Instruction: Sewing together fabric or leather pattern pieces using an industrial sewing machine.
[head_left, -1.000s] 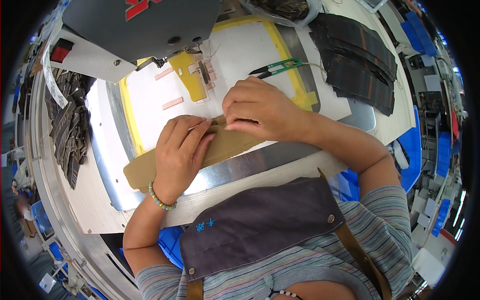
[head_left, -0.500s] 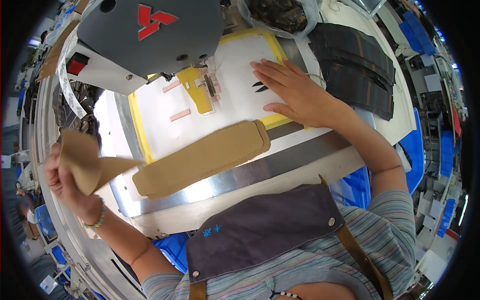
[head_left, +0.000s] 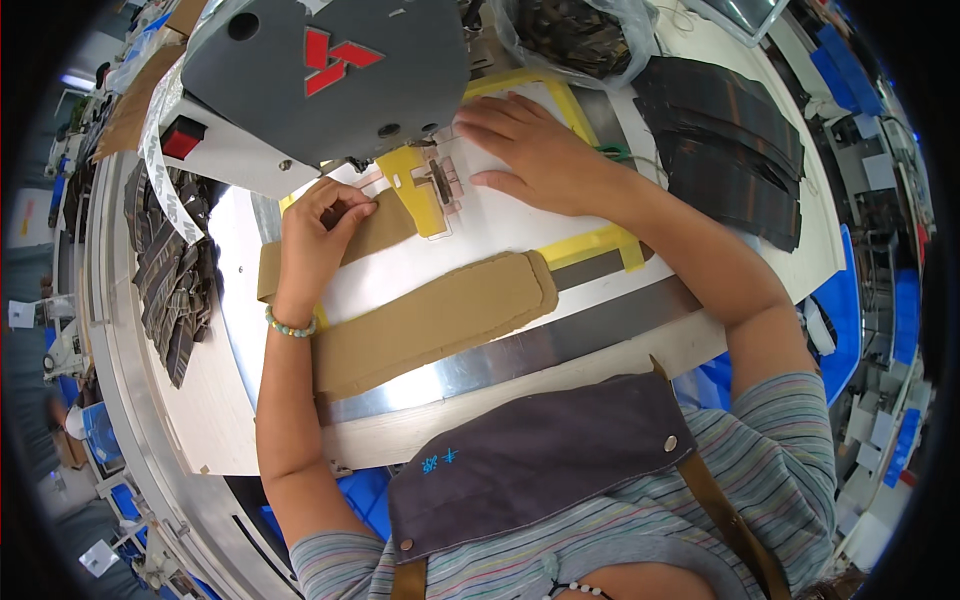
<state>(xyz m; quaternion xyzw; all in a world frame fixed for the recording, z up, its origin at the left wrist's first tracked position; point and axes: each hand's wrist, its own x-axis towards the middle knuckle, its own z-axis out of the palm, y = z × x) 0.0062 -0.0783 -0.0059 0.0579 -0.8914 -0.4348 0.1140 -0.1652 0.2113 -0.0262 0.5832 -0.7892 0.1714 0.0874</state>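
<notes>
My left hand (head_left: 325, 235) is closed, thumb and fingers pinching the upper edge of a tan fabric strip (head_left: 387, 228). This strip lies left of the sewing machine's yellow clamp plate (head_left: 412, 188), its right end against or under the plate; I cannot tell which. Its left end shows past my wrist. My right hand (head_left: 535, 155) rests flat on the white work sheet (head_left: 480, 228), right of the clamp, fingers stretched out and holding nothing. Nearer to me, a stack of tan fabric strips (head_left: 430, 318) lies slanted along the front of the sheet.
The dark grey machine head (head_left: 330, 110) overhangs the sheet. Dark striped fabric pieces (head_left: 725, 150) are stacked at right, and more striped pieces (head_left: 175, 270) lie at left. A clear plastic bag (head_left: 575, 45) of dark pieces stands at the back. Blue bins (head_left: 845, 300) sit beyond the table edge.
My left hand has brought the bent tan strip from the far left in beside the clamp, where it lies flatter. My right hand has shifted left toward the machine head, covering the small black pointed tool.
</notes>
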